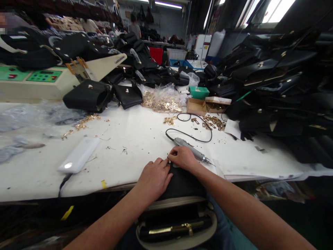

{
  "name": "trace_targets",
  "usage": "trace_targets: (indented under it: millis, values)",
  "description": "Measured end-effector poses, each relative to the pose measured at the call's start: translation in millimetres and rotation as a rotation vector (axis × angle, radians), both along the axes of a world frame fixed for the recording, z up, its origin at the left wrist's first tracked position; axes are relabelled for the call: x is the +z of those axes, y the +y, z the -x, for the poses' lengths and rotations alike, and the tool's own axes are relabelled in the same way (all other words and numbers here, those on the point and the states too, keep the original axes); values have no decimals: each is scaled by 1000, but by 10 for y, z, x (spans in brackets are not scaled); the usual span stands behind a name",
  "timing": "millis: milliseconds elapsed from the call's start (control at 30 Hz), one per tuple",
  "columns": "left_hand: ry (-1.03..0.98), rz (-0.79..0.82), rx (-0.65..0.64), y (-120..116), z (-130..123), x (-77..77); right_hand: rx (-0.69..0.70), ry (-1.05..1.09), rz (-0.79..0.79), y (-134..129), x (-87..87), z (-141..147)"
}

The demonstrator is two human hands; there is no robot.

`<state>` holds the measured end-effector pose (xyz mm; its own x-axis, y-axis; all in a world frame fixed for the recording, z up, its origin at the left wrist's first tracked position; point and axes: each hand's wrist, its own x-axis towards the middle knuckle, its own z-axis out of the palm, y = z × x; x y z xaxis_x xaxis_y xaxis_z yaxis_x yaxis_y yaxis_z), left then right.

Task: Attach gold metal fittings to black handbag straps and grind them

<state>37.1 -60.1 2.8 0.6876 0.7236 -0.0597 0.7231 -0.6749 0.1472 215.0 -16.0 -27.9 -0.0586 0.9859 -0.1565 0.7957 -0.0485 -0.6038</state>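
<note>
A black bag [182,182] lies half over the table's front edge, its open mouth with a gold zipper facing me. On the bag's flap rests my left hand [156,177], its fingers together and gripping the flap near the far end. My right hand [182,157] is closed in a pinch at a small metal piece [169,161] beside the left fingertips; the fingers partly hide it. Just beyond the right hand lies a grey electric screwdriver [191,149], its tip pointing right and its black cable looping behind it.
Gold metal parts [214,122] are scattered near a cardboard box [196,106]. Plastic bags of gold parts [168,99] stand at the back. A white block-like device [79,155] lies left. Black bags [273,73] are piled right; a machine [44,81] stands back left. People are in the background.
</note>
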Motion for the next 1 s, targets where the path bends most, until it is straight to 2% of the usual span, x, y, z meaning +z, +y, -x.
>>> trace_targets:
  millis: [133,267,733,867,1000]
  values:
    - [-17,0,-2,-3,5,-2,43,105,24,-16,-2,-60]
    - [-29,-10,2,-2,7,-5,59,159,-19,-47,-24,-87]
    - [-63,20,-20,93,-8,-9,-20,-80,84,45,31,21]
    - [-61,18,6,89,-41,5,-54,-62,62,17,71,55]
    - [-68,-23,21,95,-37,-61,-59,8,-17,-63,86,46]
